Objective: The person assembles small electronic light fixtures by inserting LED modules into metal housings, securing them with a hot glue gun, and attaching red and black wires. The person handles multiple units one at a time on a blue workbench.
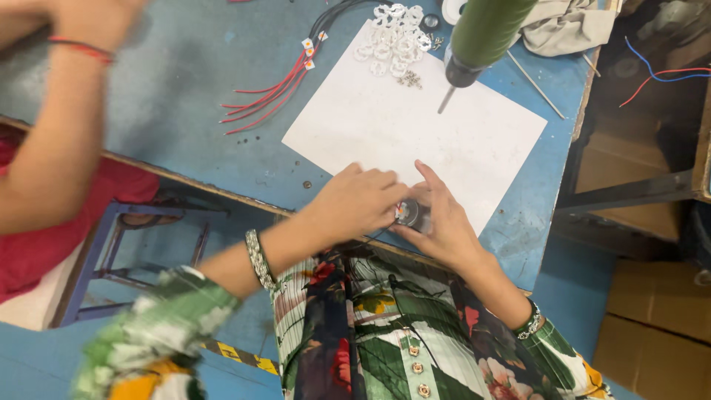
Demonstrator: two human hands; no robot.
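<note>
**Two hands closed over a small round part at the table edge**

The left hand [355, 201] and right hand [443, 222] meet at the near edge of the blue table [170, 96], both curled around a small round part [409, 214]. Only a sliver of it shows between the fingers: a dark rim with a spot of red and white. Its full shape is hidden. The left hand's fingers fold over it from the left; the right hand cups it from the right, index finger stretched onto the white sheet [415, 126]. A thin dark wire seems to run from the part under the left hand, but it is hard to follow.

Above the sheet hangs a green screwdriver [481, 37], its top cut off by the frame, its bit pointing down over the paper. At the sheet's far corner lies a heap of white rings [392, 41], blurred together. Red wires [274, 92] lie left of the sheet. Another person's arm [59, 126], with a red wrist thread, crosses the upper left corner; its hand is cut off.
</note>
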